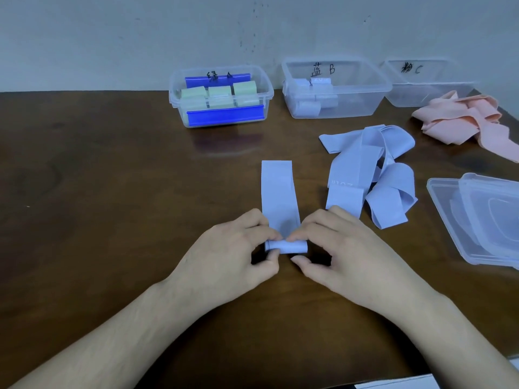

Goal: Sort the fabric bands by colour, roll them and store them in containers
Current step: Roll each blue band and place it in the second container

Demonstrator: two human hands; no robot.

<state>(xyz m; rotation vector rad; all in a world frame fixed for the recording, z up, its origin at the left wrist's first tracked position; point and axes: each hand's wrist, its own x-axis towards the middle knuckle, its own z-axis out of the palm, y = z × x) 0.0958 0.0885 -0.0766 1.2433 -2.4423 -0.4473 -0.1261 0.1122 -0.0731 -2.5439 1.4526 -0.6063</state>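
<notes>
— What are the hands doing?
— The left hand (pixel 241 248) and right hand (pixel 325 242) pinch the rolled end of a blue band (pixel 278 192) lying mid-tabletop (pixel 112 192), toward the near edge.
— Advice?
— Roll tight, edges aligned.
— Obstacles?
— The loose blue bands (pixel 373 169) lie just right; container B (pixel 334 88) waits at the far edge.

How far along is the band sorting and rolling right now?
Done: green rolls fill container A; a few blue rolls sit in container B. In hand: left hand and right hand roll a blue band. Left: the blue pile, the pink pile; container C holds nothing.
</notes>
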